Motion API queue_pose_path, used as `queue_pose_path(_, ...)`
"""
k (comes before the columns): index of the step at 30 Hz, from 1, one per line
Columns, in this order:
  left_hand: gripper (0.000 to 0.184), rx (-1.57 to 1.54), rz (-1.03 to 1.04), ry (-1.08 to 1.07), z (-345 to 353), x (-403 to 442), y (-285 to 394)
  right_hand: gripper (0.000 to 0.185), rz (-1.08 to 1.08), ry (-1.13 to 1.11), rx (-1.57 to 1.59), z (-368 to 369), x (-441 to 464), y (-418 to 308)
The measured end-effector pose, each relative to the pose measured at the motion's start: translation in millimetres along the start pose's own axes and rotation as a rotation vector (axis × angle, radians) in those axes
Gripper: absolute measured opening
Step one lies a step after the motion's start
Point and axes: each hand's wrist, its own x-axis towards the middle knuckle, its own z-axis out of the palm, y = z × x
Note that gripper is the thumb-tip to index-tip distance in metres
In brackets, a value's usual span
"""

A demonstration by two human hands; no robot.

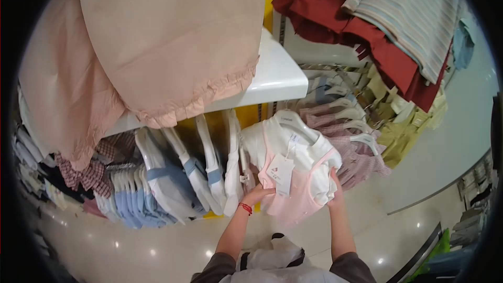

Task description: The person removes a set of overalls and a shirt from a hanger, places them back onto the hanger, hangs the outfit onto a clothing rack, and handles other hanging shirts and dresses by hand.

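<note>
A child's outfit (301,204), a pink strap dress over a white collared top, hangs from a white hanger (295,120) below the shelf, its front turned toward me. White paper tags (281,173) dangle on its chest. My left hand (257,194), a red string bracelet on the wrist, is closed on the outfit's left edge, thumb in front and the other fingers mostly hidden by cloth. My right hand (336,186) is closed round the right side near the bunched white sleeve; part of its fingers is behind the fabric.
White and blue tops (175,183) hang to the left, pink checked garments (356,149) to the right. Above is a white shelf (280,76) with a draped pink ruffled garment (183,47). Dark red clothing (377,52) hangs upper right. Shiny tiles (131,251) cover the floor.
</note>
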Motion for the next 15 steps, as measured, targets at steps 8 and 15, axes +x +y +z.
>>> queue_pose_path(8,0.038,-0.493,0.061,0.194,63.9,-83.0,18.7,0.076,0.206,-0.04,-0.442,-70.9,7.8,25.1)
queue_pose_path(15,0.039,-0.594,-0.011,0.402,80.1,-80.7,4.4,0.058,0.126,-0.125,-1.135,-94.3,17.2,78.7)
